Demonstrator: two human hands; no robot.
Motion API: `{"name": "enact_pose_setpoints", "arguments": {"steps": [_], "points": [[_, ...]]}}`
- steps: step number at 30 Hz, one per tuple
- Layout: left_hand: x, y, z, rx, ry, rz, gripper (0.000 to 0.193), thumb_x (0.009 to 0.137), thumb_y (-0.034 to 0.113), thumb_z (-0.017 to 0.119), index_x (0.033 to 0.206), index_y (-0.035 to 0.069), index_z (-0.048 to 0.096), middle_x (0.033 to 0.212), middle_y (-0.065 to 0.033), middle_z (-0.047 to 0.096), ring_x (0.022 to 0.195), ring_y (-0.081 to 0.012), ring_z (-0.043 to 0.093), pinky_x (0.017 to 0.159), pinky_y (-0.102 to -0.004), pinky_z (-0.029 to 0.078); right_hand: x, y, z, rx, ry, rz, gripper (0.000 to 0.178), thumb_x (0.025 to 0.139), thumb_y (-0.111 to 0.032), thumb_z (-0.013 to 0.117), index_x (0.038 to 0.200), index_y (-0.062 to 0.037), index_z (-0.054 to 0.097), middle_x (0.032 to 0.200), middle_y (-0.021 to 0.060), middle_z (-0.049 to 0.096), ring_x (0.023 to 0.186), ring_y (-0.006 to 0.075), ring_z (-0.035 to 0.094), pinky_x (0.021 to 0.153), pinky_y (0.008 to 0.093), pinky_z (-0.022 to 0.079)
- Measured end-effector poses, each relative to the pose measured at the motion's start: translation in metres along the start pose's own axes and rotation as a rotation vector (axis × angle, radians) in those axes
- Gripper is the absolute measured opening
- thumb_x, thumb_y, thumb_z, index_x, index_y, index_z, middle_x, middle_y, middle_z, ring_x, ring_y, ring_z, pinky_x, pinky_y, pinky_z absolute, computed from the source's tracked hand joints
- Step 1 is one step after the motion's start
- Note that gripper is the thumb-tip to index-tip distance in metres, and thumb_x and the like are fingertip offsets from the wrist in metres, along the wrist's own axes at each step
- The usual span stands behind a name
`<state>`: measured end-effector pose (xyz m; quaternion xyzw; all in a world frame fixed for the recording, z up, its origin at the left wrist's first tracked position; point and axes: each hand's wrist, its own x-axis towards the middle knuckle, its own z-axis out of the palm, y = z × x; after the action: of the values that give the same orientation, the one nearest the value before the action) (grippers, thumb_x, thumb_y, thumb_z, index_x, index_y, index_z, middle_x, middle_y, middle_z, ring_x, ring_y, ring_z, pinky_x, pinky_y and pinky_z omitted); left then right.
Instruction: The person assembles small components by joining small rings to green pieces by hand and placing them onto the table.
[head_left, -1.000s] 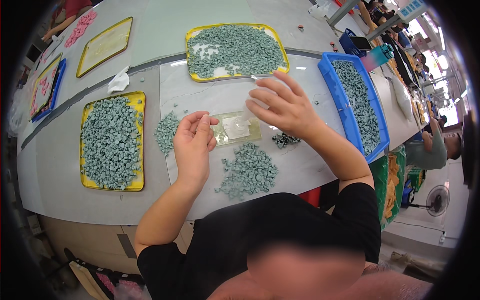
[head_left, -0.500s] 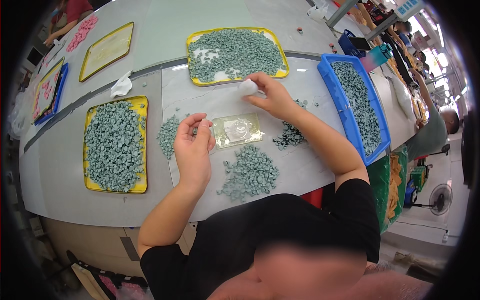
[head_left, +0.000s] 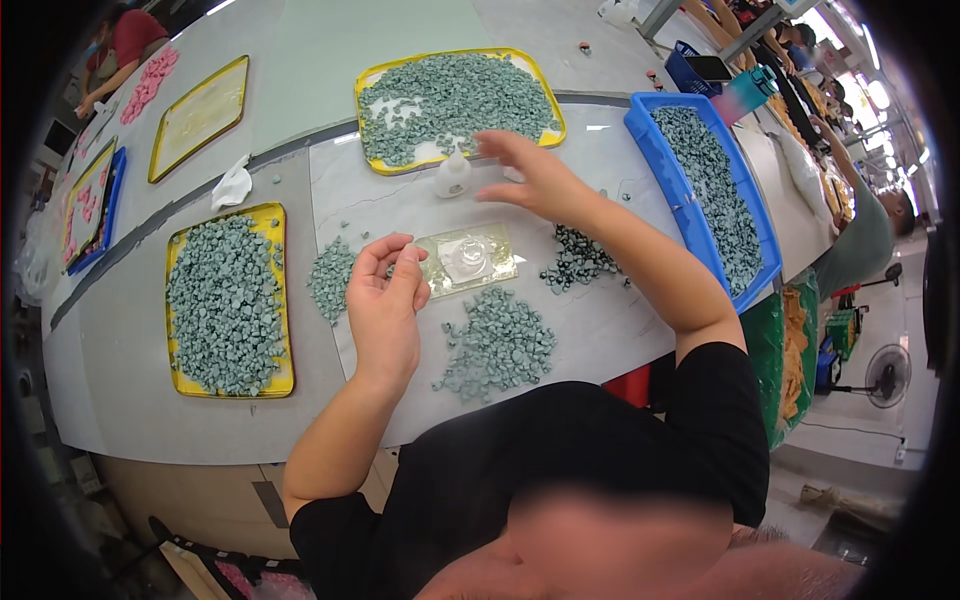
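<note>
A small white squeeze bottle [head_left: 453, 178] with a pointed tip stands upright on the table, just in front of the far tray. My right hand [head_left: 538, 182] is beside it, fingers and thumb spread apart, with nothing held. My left hand [head_left: 386, 305] is closed, thumb against fingertips; whatever it pinches, if anything, is too small to make out. Next to those fingertips lies a yellowish see-through slab [head_left: 500, 262] with a round clear patch on it. Small grey-green pieces lie in a near pile [head_left: 497, 340], a left pile [head_left: 330, 280] and a darker right pile [head_left: 578, 262].
Yellow-rimmed trays of grey-green pieces stand at the left [head_left: 290, 370] and far side [head_left: 545, 80]. A long blue bin [head_left: 690, 215] of similar pieces is at the right. A crumpled white tissue [head_left: 232, 185] lies behind the left tray. Other people work farther off.
My right hand has set the white bottle down on the table and let go, its fingers spreading apart. The left hand stays closed in nearly the same place.
</note>
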<state>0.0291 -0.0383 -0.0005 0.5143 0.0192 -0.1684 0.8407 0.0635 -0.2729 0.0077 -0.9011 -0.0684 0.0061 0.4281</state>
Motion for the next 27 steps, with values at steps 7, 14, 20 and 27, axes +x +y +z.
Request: {"name": "enact_pose_setpoints", "arguments": {"steps": [7,14,20,27], "points": [[0.003,-0.004,-0.005,-0.023,0.002,-0.019,0.021,0.089,0.008,0.054,0.106,-0.003,0.049,0.093,-0.0099,0.053,0.06,-0.0057,0.04,0.052,-0.0183,0.035,-0.108,0.033,-0.048,-0.307,0.093,-0.061,0.099,0.061,-0.036,0.081,0.138,-0.0042,0.026,0.138,0.0148,0.037,0.133,0.0317,0.026,0.108,0.0423,0.022],[0.003,-0.01,0.0,-0.025,-0.031,-0.044,0.019,0.089,0.007,0.054,0.105,-0.003,0.05,0.092,-0.0095,0.054,0.06,-0.0055,0.04,0.052,-0.0184,0.035,-0.163,0.061,-0.027,-0.422,0.127,0.032,0.123,0.048,-0.046,0.085,0.142,-0.0073,0.015,0.145,0.0252,0.01,0.135,0.0462,0.005,0.108,0.053,0.014],[0.0,-0.009,0.006,-0.023,-0.006,-0.06,0.018,0.089,0.007,0.054,0.104,-0.003,0.05,0.092,-0.0089,0.054,0.06,-0.0052,0.039,0.052,-0.0184,0.035,-0.13,0.036,0.001,-0.532,0.145,-0.04,0.109,0.056,-0.05,0.079,0.14,-0.0105,0.023,0.142,0.0319,0.011,0.13,0.0529,0.01,0.105,0.0575,0.015],[-0.001,-0.008,0.009,-0.014,-0.006,-0.056,0.018,0.088,0.005,0.053,0.104,-0.003,0.05,0.092,-0.0081,0.053,0.061,-0.0052,0.04,0.053,-0.0184,0.035,-0.101,0.03,0.018,-0.722,0.247,0.049,0.086,0.065,-0.043,0.075,0.135,-0.0118,0.036,0.14,0.0298,0.019,0.129,0.051,0.017,0.103,0.056,0.02]]}}
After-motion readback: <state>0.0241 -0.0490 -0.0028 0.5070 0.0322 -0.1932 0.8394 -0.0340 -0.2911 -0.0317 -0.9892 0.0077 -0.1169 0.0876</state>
